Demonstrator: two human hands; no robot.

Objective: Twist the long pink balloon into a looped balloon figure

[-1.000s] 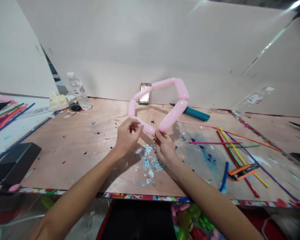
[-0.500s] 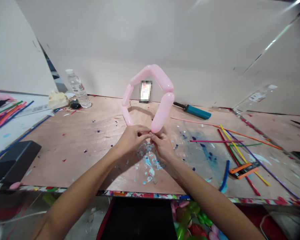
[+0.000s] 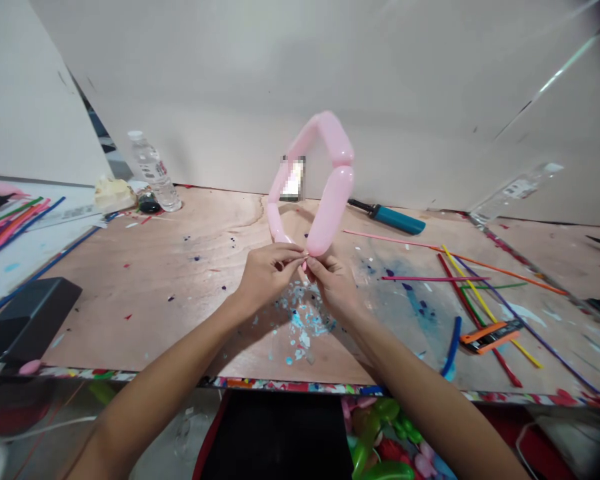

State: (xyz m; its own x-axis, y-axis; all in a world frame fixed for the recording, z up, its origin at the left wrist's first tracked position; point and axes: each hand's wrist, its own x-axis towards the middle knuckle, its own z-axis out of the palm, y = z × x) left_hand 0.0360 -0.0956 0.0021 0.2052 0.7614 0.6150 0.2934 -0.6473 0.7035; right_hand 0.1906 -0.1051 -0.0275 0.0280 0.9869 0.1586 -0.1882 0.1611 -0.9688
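A pink modelling balloon (image 3: 331, 210), twisted into several segments, rises above the table as a loop. Its two ends meet low down, between my hands. My left hand (image 3: 270, 270) is closed, thumb and forefinger pinching the balloon at that joint. My right hand (image 3: 336, 280) pinches the same spot from the other side, just under the thick right-hand segment. A small pink tip pokes out below the fingers. The exact knot or twist is mostly hidden by the fingertips.
A teal hand pump (image 3: 397, 219) lies behind to the right. Uninflated balloons (image 3: 473, 287) and an orange-black cutter (image 3: 491, 337) lie on the right. A water bottle (image 3: 155, 175) stands back left, another bottle (image 3: 520, 192) leans back right. A dark box (image 3: 33, 320) sits left.
The balloon loop has narrowed and turned, its left side swinging right. Both hands have moved slightly right and closer together, and a pink tip now shows below the fingers.
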